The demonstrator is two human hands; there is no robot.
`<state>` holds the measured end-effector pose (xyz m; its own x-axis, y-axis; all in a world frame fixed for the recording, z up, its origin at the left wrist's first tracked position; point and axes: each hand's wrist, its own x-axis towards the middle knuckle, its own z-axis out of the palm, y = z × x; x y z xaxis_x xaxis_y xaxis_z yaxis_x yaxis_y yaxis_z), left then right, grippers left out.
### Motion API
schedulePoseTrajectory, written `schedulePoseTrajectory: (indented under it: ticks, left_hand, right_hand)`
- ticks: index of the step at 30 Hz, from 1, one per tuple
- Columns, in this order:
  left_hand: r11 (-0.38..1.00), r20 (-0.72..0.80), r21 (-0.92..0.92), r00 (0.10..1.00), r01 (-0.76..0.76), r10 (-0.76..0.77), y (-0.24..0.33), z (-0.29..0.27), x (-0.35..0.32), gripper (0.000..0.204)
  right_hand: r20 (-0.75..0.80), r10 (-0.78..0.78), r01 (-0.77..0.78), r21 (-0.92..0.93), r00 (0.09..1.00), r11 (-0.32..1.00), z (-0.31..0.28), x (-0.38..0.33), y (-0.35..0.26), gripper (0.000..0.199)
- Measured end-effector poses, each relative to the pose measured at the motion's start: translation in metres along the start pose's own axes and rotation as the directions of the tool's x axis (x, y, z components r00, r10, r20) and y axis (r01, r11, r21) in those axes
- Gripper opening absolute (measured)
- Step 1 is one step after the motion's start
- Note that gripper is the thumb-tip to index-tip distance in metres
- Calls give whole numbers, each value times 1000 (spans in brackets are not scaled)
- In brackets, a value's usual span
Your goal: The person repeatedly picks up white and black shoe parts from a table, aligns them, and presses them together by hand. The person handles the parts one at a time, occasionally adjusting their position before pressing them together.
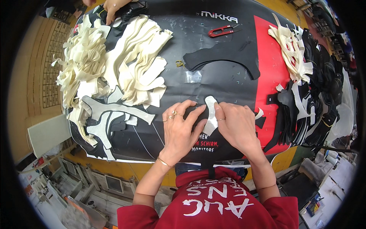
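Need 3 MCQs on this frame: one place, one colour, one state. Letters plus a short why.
1. Where do the thread snips lie?
A. far side of the table, past the hands
B. under the left hand
C. on the floor

2. What colour are their handles?
A. blue
B. red
C. green

3. What are the left hand and right hand doing?
A. resting apart, empty
B. both pressing a white cut strip onto a black cut piece
C. holding the snips

Key: 1 A, they lie near the black mat's far edge; 2 B, handles plainly red; 3 B, fingertips of both hands meet on the strip.
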<state>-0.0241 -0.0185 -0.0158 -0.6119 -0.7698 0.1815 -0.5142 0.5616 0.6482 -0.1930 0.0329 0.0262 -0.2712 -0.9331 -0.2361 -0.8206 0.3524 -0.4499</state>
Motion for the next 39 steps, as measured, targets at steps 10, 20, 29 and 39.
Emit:
schedulePoseTrajectory:
  ticks: [10, 20, 29, 39]
  left_hand:
    - [983, 227, 158, 972, -94, 57, 4, -9, 13, 61]
    - [991, 275, 97, 960, -90, 60, 2, -16, 19, 64]
    - [994, 304, 73, 951, -75, 50, 1, -18, 20, 61]
    - [985, 263, 81, 956, -153, 127, -4, -16, 19, 61]
  right_hand:
    - [-12, -13, 12, -28, 1000, 1000, 2, 0, 0, 35]
    - [33, -35, 36, -39, 999, 999, -10, -8, 9, 44]
    - [22, 24, -23, -23, 999, 999, -10, -18, 3, 41]
    - [-38, -481, 477, -89, 876, 874, -15, -34, 39, 64]
